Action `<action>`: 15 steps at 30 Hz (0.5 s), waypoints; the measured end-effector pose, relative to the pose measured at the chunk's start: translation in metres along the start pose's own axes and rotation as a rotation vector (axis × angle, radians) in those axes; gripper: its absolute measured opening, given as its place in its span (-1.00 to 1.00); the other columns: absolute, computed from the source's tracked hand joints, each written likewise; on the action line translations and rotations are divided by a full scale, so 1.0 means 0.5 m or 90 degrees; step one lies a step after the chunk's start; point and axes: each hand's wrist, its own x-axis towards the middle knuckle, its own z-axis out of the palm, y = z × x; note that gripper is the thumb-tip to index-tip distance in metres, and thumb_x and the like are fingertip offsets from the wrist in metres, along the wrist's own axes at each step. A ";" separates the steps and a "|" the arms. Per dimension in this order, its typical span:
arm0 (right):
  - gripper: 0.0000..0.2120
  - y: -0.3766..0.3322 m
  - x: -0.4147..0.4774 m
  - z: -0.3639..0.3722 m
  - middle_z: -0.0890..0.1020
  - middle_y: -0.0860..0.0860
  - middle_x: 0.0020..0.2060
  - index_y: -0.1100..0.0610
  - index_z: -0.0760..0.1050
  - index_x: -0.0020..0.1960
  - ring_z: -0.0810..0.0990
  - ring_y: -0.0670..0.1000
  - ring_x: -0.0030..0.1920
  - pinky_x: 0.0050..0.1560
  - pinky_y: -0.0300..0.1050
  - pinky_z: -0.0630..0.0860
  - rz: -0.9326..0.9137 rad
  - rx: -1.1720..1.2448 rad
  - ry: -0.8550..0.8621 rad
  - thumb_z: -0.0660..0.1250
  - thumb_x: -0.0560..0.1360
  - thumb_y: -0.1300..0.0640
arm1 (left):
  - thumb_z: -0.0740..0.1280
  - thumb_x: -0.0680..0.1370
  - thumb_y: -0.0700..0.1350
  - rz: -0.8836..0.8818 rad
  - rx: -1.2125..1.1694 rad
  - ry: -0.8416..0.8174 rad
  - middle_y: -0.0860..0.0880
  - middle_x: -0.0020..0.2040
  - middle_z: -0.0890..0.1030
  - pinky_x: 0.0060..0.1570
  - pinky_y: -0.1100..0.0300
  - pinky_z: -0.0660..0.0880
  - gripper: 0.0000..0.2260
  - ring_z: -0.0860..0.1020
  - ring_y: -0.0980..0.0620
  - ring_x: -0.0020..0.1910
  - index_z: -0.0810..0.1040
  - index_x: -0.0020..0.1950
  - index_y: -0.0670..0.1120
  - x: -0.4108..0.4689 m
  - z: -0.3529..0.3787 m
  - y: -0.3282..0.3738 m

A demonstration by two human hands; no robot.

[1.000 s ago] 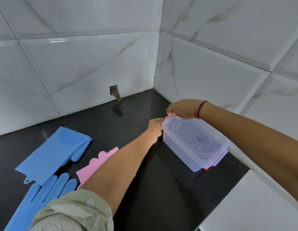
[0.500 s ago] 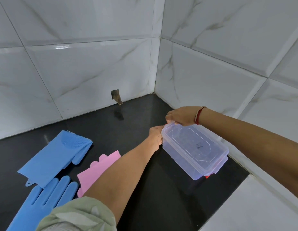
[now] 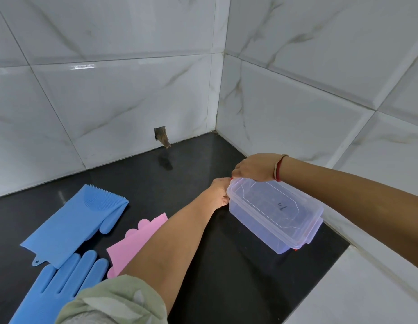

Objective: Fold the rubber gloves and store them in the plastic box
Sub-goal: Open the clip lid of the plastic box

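A clear plastic box [image 3: 273, 213] with its lid on and red clips rests on the black counter at the right. Both hands grip its far short end: my left hand [image 3: 219, 191] at the left corner, my right hand [image 3: 254, 168] on top of the lid's edge. A blue rubber glove [image 3: 72, 223] lies flat at the left with its bristled palm up. A second blue glove [image 3: 56, 288] lies nearer to me, fingers pointing away. A pink glove [image 3: 135, 242] lies partly hidden under my left forearm.
The black counter [image 3: 226, 277] sits in a corner of white marble-look tiled walls [image 3: 297, 101]. A small hole with a stub [image 3: 162, 136] shows low in the back wall. A white tiled ledge [image 3: 367, 288] borders the counter at the right.
The box and both hands sit lower in view as the camera tilted up. The grip on the far end of the box is unchanged.
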 end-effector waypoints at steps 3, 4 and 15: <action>-0.71 -0.002 -0.006 0.004 0.56 0.13 0.08 0.14 0.37 0.25 0.56 0.07 0.01 0.10 -0.17 0.48 0.001 0.001 0.018 0.25 0.54 0.16 | 0.33 0.53 -0.24 0.000 0.032 0.006 -0.13 -0.25 0.58 -0.21 0.13 0.54 -0.84 0.57 -0.08 -0.28 0.59 -0.25 -0.13 0.003 -0.003 0.003; -0.71 -0.002 -0.008 0.005 0.56 0.12 0.08 0.14 0.36 0.25 0.55 0.06 -0.01 0.08 -0.18 0.47 0.004 0.002 0.023 0.25 0.54 0.17 | 0.34 0.52 -0.24 -0.002 0.035 0.008 -0.13 -0.28 0.58 -0.25 0.14 0.53 -0.84 0.56 -0.07 -0.31 0.59 -0.27 -0.13 0.004 -0.004 0.003; -0.74 0.018 -0.136 -0.030 0.57 0.09 0.08 0.13 0.42 0.22 0.56 0.10 0.04 0.06 -0.02 0.53 0.105 0.053 0.190 0.10 0.58 0.13 | 0.36 0.51 -0.09 -0.029 0.183 0.044 -0.03 -0.46 0.42 -0.54 0.27 0.21 -0.74 0.23 0.11 -0.55 0.48 -0.36 -0.13 0.003 -0.033 0.016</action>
